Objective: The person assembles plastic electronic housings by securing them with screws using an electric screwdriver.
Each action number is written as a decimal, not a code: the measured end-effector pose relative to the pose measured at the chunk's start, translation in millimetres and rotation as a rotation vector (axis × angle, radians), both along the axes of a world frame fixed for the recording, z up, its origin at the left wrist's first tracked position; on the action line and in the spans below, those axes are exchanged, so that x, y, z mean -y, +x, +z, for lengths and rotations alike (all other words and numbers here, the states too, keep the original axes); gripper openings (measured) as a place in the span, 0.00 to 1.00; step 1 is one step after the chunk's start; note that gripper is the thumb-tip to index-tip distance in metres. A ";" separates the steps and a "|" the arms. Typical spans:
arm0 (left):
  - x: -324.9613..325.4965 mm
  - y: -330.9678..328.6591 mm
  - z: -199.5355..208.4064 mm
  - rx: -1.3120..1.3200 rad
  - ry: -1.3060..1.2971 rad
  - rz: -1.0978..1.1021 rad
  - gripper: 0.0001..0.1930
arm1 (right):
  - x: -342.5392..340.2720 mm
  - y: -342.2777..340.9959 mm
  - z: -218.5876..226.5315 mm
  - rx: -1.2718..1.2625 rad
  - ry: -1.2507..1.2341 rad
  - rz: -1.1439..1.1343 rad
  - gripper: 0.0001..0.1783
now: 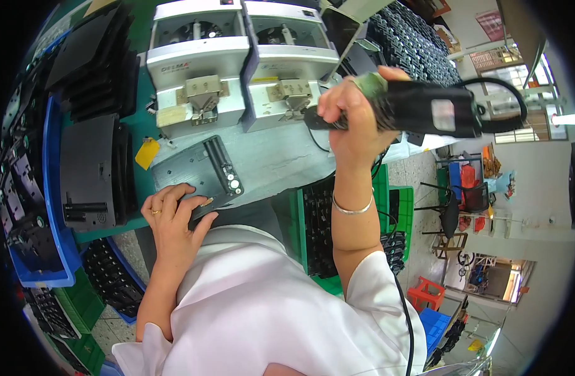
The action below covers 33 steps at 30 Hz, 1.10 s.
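Note:
My right hand (356, 119) is raised at the right, its fingers wrapped round a black corded electric screwdriver (425, 109). The tool lies almost level above the bench, its narrow end to the left and its cable leaving the right end. On the bench before me lies a flat black plastic housing (199, 169) with a long trough and small white round parts near its right side. My left hand (173, 210) grips the housing's near edge, fingers on top and thumb at the border. Beside the index finger shows a small brass-coloured piece (207, 202).
Two grey-white screw feeders (198, 69) stand side by side at the back. Stacked black housings (90, 172) sit at the left, next to a blue bin (52, 250). A yellow tag (147, 152) lies near the work. Green crates (298, 232) stand below the bench's edge.

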<state>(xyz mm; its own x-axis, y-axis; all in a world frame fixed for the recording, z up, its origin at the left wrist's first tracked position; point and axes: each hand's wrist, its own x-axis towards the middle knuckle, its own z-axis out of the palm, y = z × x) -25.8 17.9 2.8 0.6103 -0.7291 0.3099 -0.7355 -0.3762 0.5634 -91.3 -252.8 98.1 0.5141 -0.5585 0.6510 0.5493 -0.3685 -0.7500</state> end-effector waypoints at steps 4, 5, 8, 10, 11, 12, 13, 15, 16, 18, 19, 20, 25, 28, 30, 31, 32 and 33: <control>-0.5 2.6 -2.0 -0.025 -0.024 -0.014 0.16 | -24.7 -10.2 -3.4 0.107 0.215 0.196 0.24; -0.1 4.6 -2.4 -0.056 -0.021 -0.025 0.15 | -41.2 -9.2 -3.8 0.109 0.328 0.228 0.24; -1.1 6.6 -3.9 -0.078 -0.031 -0.029 0.16 | -79.4 -3.0 -21.1 0.063 0.448 0.349 0.24; -1.2 6.5 -6.8 -0.094 -0.031 -0.013 0.16 | -95.6 1.5 -40.3 0.013 0.380 0.394 0.25; -1.6 6.5 -6.7 -0.094 -0.034 -0.013 0.15 | -104.7 3.9 -43.7 -0.007 0.400 0.405 0.26; -2.0 6.5 -6.7 -0.095 -0.039 -0.015 0.15 | -108.3 5.8 -48.2 -0.016 0.404 0.420 0.26; -2.4 6.5 -7.1 -0.089 -0.043 -0.019 0.15 | -110.7 6.7 -53.6 -0.044 0.321 0.447 0.26; -4.1 7.9 -6.6 -0.104 -0.039 -0.017 0.15 | -118.8 10.9 -56.7 -0.072 0.226 0.478 0.26; -5.0 8.1 -6.6 -0.113 -0.036 -0.029 0.15 | -121.8 12.6 -57.1 -0.078 0.226 0.488 0.26; -6.4 7.8 -8.4 -0.126 -0.042 -0.015 0.16 | -125.9 15.7 -57.9 -0.090 0.180 0.502 0.25; -6.8 7.4 -9.1 -0.133 -0.045 -0.012 0.16 | -126.5 16.6 -59.3 -0.095 0.179 0.511 0.25; -7.0 7.5 -9.2 -0.137 -0.047 -0.007 0.16 | -126.4 16.9 -61.7 -0.092 0.157 0.510 0.25; -7.3 8.3 -9.7 -0.133 -0.061 -0.015 0.18 | -129.8 16.3 -63.5 -0.098 0.115 0.482 0.26; -7.7 8.6 -9.4 -0.133 -0.072 -0.012 0.19 | -133.3 16.1 -59.6 -0.207 0.115 0.396 0.29; -7.3 8.7 -10.2 -0.129 -0.073 -0.010 0.19 | -130.8 18.8 -63.5 -0.081 0.111 0.476 0.25; -7.2 8.6 -10.6 -0.122 -0.073 -0.008 0.20 | -131.3 19.1 -63.3 -0.083 0.110 0.478 0.25; -7.0 8.4 -11.1 -0.125 -0.074 -0.007 0.20 | -132.4 19.5 -62.4 -0.100 0.127 0.467 0.25; -6.7 8.0 -11.7 -0.114 -0.077 -0.002 0.20 | -133.9 19.7 -61.4 -0.117 0.143 0.456 0.25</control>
